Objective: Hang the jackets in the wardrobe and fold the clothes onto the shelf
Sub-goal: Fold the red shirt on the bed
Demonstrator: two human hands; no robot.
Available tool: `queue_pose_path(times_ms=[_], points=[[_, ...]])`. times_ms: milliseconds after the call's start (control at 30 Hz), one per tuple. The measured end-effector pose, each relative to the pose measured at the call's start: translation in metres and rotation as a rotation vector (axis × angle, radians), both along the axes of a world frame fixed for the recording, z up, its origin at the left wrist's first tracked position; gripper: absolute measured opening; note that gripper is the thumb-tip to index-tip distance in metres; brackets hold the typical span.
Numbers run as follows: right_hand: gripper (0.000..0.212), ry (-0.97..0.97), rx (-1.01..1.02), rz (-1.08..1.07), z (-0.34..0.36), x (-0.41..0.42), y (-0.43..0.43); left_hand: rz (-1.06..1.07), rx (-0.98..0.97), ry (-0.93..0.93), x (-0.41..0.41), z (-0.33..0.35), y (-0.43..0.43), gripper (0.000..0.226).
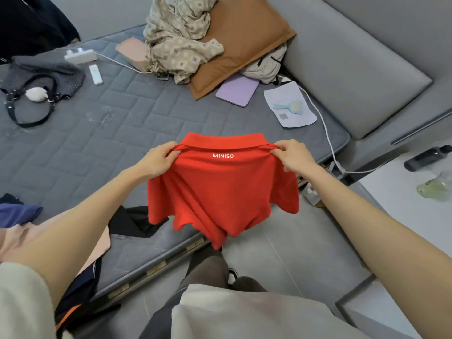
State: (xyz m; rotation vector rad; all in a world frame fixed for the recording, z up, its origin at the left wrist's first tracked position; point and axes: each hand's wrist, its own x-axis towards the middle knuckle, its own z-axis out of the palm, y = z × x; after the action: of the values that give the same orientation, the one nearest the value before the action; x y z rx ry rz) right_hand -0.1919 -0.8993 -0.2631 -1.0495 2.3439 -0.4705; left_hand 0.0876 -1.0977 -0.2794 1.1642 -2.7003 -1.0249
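risks first, left to right. the left hand (160,159) pinches the left shoulder of the red polo shirt (220,189), thumb and curled fingers clamped on a small bunch of fabric. that is a thin hold, so a hard shake could slip it free and drop that side onto the black garment (132,221) at the edge of the bed (122,123). the shirt's hem hangs uneven and bunched toward the middle, over the bed edge and the floor (293,241). laid down like this it would likely fold crooked, or trail on the tiles. the right hand (292,154) pinches the right shoulder by the collar, fingertips closed on cloth. the same slip risk applies there. a white cable (325,133) runs down the bed's right side, and a swung shirt could snag it.

position: the shirt is held up in the air in front of the person, the side with white lettering under the collar facing them. the collar sits level with and between both hands, and the body drapes below them. the low left sleeve overlaps the black garment in view, so i can't tell if they touch.
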Motion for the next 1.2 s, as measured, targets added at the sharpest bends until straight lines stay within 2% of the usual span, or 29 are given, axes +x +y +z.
queue_pose_path(times_ms=[67, 100, 233, 433, 533, 667, 733, 833, 1000, 1100, 1200], points=[[0.019, -0.158, -0.126, -0.141, 0.002, -0.008, -0.031, 0.010, -0.083, -0.044, -0.022, 0.004, -0.032, 0.023], [0.022, -0.165, -0.175, -0.172, 0.005, -0.014, -0.047, 0.025, -0.128, -0.054, -0.034, 0.009, -0.048, 0.025], [0.027, -0.003, -0.322, -0.184, 0.038, -0.046, -0.117, 0.097, -0.344, -0.009, -0.080, 0.040, -0.116, 0.038], [0.026, 0.041, -0.626, -0.264, 0.109, -0.087, -0.192, 0.088, -0.523, 0.198, -0.135, 0.100, -0.193, 0.043], [0.025, 0.050, -0.711, -0.305, 0.123, -0.101, -0.206, 0.035, -0.613, 0.260, -0.150, 0.116, -0.208, 0.043], [0.031, 0.023, -0.751, -0.373, 0.107, -0.109, -0.196, -0.086, -0.690, 0.300, -0.156, 0.108, -0.193, 0.040], [0.031, 0.061, -0.725, -0.380, 0.084, -0.109, -0.181, -0.125, -0.707, 0.250, -0.155, 0.091, -0.178, 0.041], [0.032, 0.052, -0.616, -0.349, 0.032, -0.107, -0.152, -0.164, -0.668, 0.057, -0.146, 0.051, -0.150, 0.055], [0.032, 0.004, -0.211, -0.224, -0.075, -0.094, -0.096, -0.457, -0.809, -0.259, -0.119, -0.036, -0.094, 0.074], [0.023, -0.004, 0.003, -0.070, -0.138, -0.084, -0.069, -0.566, -0.668, -0.558, -0.102, -0.102, -0.065, 0.080], [0.022, -0.030, 0.150, 0.096, -0.200, -0.067, -0.041, -0.593, -0.449, -0.736, -0.076, -0.172, -0.032, 0.072]])
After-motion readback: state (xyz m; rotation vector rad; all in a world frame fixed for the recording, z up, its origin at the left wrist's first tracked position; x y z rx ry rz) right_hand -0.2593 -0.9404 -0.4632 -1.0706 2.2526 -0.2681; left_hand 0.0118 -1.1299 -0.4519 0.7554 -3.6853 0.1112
